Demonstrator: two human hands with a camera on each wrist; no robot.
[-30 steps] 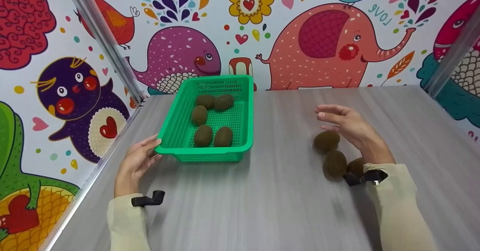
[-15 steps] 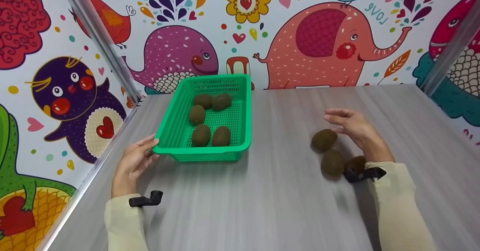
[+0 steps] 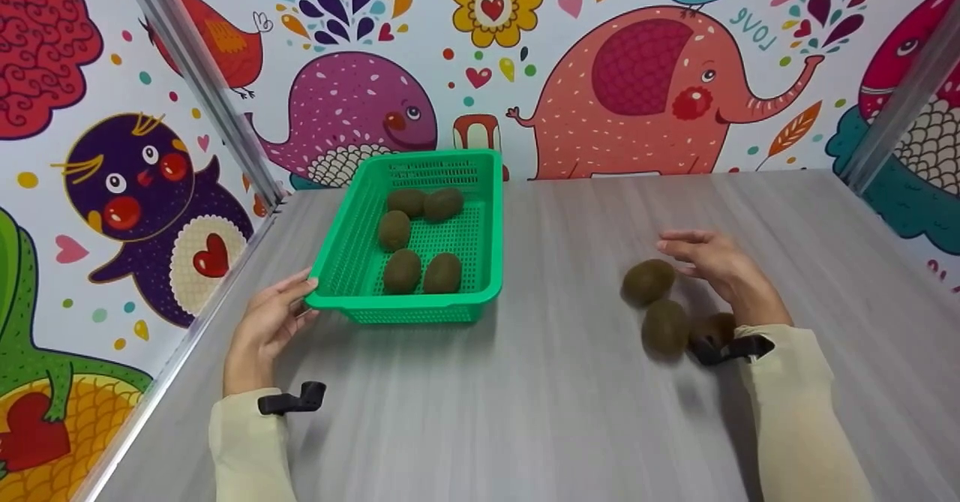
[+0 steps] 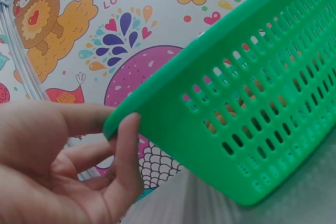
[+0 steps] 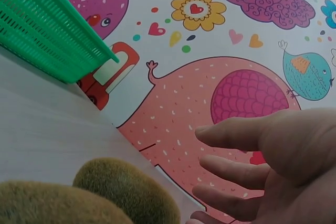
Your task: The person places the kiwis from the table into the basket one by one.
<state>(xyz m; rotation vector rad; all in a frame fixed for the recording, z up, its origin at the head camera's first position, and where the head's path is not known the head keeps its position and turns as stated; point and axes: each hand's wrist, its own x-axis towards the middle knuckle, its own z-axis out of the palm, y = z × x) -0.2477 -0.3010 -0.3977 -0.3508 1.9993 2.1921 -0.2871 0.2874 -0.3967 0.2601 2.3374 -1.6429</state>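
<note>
A green plastic basket stands left of centre on the table with several brown fuzzy kiwis inside. My left hand pinches the basket's near left corner; in the left wrist view the thumb and fingers are on either side of the rim. On the right, three kiwis lie close together on the table: one farthest back, one in the middle and one partly hidden by the right wrist mount. My right hand hovers just right of the farthest kiwi, fingers loosely bent and holding nothing.
The grey wood-grain table meets a back wall and a left wall, both printed with cartoon animals. Metal posts mark the corners. Black camera mounts sit on both wrists.
My right hand has drawn back slightly to the right and nearer, away from the farthest kiwi. The left hand keeps its hold on the basket, and the kiwis lie as before.
</note>
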